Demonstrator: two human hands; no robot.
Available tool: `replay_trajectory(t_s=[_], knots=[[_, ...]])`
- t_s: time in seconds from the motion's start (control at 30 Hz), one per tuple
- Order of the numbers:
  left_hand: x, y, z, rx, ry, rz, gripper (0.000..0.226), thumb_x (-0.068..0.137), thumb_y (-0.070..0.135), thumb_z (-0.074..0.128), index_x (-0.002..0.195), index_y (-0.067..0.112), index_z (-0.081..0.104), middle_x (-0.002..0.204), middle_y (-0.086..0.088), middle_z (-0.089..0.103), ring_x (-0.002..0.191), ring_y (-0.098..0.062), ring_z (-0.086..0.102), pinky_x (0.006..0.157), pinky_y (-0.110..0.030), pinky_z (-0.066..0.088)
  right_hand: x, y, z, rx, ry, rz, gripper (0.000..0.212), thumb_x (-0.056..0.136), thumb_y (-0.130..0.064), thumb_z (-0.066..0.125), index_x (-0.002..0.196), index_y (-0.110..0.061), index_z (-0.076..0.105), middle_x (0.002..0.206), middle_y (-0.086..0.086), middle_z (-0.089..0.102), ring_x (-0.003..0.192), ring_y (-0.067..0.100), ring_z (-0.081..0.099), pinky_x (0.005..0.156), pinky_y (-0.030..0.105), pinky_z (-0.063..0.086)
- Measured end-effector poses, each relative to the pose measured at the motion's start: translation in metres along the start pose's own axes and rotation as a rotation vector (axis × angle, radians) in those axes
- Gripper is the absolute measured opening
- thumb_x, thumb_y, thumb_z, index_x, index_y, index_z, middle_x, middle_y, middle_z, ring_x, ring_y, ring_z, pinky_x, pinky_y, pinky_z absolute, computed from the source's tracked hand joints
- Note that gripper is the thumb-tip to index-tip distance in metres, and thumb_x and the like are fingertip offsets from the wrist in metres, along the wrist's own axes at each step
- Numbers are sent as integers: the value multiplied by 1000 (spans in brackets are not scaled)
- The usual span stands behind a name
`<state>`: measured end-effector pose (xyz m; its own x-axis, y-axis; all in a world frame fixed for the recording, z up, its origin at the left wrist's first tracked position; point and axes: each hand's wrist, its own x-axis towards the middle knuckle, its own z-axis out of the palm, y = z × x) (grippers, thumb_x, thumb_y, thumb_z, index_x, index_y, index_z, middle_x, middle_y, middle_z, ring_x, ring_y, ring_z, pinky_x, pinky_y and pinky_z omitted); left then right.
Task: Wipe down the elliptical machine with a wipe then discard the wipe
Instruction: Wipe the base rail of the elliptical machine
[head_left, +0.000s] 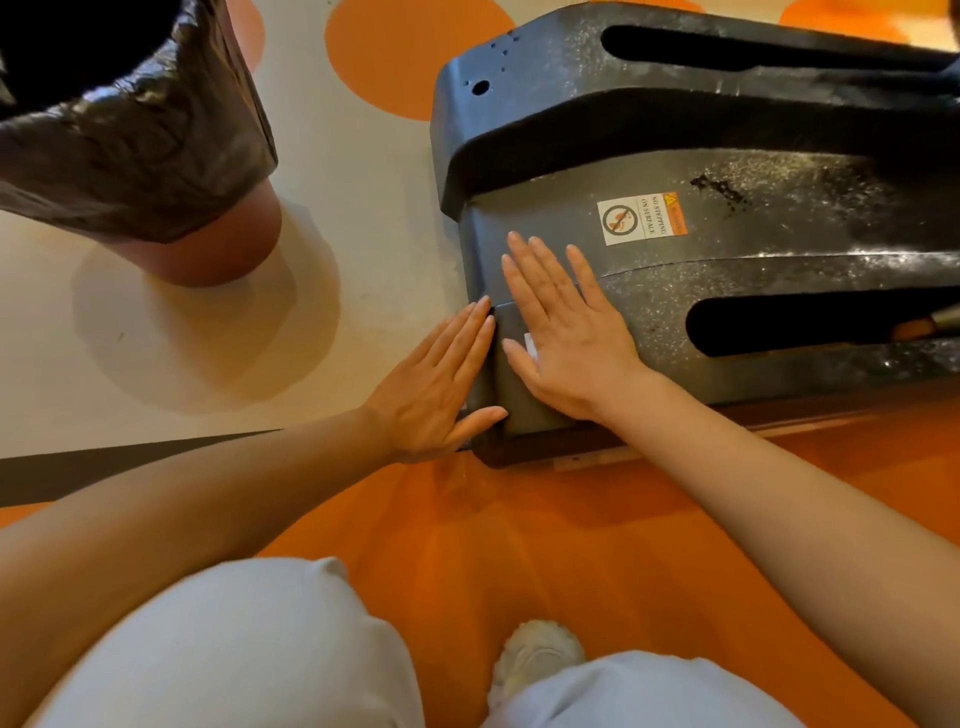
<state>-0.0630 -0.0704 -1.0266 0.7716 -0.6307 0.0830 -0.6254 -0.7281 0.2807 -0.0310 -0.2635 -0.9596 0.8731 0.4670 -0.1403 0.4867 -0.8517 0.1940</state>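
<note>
The elliptical's dark grey base cover (727, 171) fills the upper right, dusty and speckled, with a "no stepping" sticker (641, 218). My right hand (566, 332) lies flat on the cover's near-left corner, fingers straight, pressing a white wipe (531, 345). Only a small corner of the wipe shows by the thumb. My left hand (441, 384) rests flat against the cover's left edge, fingers straight, thumb touching the lower corner.
A bin (140, 140) lined with a dark plastic bag stands on the floor at the upper left. The floor (363, 234) is cream with orange patches. My knees and a white shoe (537, 654) are at the bottom.
</note>
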Motion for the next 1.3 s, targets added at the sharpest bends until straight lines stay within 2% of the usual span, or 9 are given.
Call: replay_trajectory(t_s=[0.13,0.23,0.3,0.43,0.67,0.8,1.0,1.17,1.3], knots=[[-4,0,5,-28,-10,-20,86,99,66,15,155,2,3,163,-18,-1,153,-27,1,124,-37,6,-10,-7,3,-33,109,140,82,95,-58,24,150,3,23,158,21,23,148,34,18,121,46,5],[-3,0,6,-56,15,-13,86,99,65,18,155,0,6,163,-18,0,153,-27,0,124,-32,-1,-20,-11,6,-8,101,128,69,99,-47,25,143,4,41,149,21,41,142,32,35,119,45,13],[-3,0,7,-65,36,-2,86,100,63,20,155,-1,7,163,-19,2,152,-27,1,124,-31,-2,-25,-11,7,-21,107,91,64,100,-41,23,146,1,39,154,17,36,144,29,31,119,46,13],[-2,1,8,-88,39,-1,86,100,63,20,155,-1,6,163,-19,0,153,-27,0,124,-34,2,-33,-13,6,-40,-3,25,69,99,-51,7,153,-9,19,162,7,14,151,21,8,120,50,-1],[-1,3,7,-92,55,-23,85,100,63,18,155,0,6,163,-18,0,153,-26,-1,124,-33,1,-23,-13,5,18,56,58,61,99,-36,12,153,-9,21,162,8,15,151,24,8,120,45,1],[0,4,6,-105,72,-33,83,100,62,19,156,1,8,164,-17,2,153,-25,0,124,-33,2,-46,-22,10,17,35,-69,60,99,-34,19,151,-7,27,160,10,21,150,25,14,120,44,9],[1,6,4,-118,48,-46,84,100,63,16,156,2,6,164,-16,0,153,-24,-1,124,-29,-3,-22,7,-4,44,-22,123,65,98,-41,7,154,-9,10,164,7,3,151,22,-5,121,42,-6],[7,6,1,-95,77,-49,84,100,63,17,156,1,10,164,-17,5,153,-25,5,124,-34,8,-59,-15,6,17,-28,-66,62,100,-41,18,152,-8,28,160,9,20,150,25,13,120,45,8],[7,9,0,-109,52,-68,85,99,65,14,156,1,8,164,-16,3,153,-25,4,124,-35,8,-39,4,-1,43,-7,117,66,99,-42,11,154,-8,19,163,8,12,151,23,4,121,44,0]])
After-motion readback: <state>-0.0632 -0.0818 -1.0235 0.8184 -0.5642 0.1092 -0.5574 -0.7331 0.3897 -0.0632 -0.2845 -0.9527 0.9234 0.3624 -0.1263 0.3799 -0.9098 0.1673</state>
